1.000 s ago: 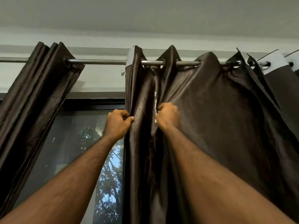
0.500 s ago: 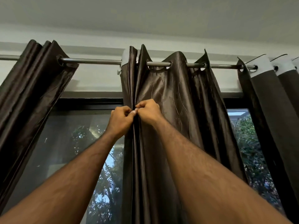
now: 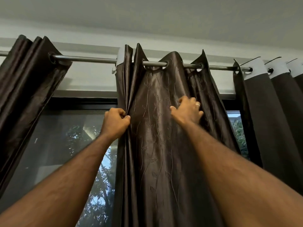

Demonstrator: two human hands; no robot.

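Head camera: left hand (image 3: 115,123) is pinching the gathered edge of the brown curtain (image 3: 155,145); right hand (image 3: 188,110) is pressing loosely spread fingers on its fabric further right. Curtain rod (image 3: 91,59) is running above both hands.

Left hand (image 3: 115,122) pinches bunched left edge of middle brown curtain (image 3: 155,153). Right hand (image 3: 187,112) lies spread on the fabric further right, ring (image 3: 198,104) visible. Curtain hangs by eyelets on metal rod (image 3: 91,59). Left curtain (image 3: 27,89) bunched; right curtain (image 3: 270,112) shows white header. Window (image 3: 62,145) behind.
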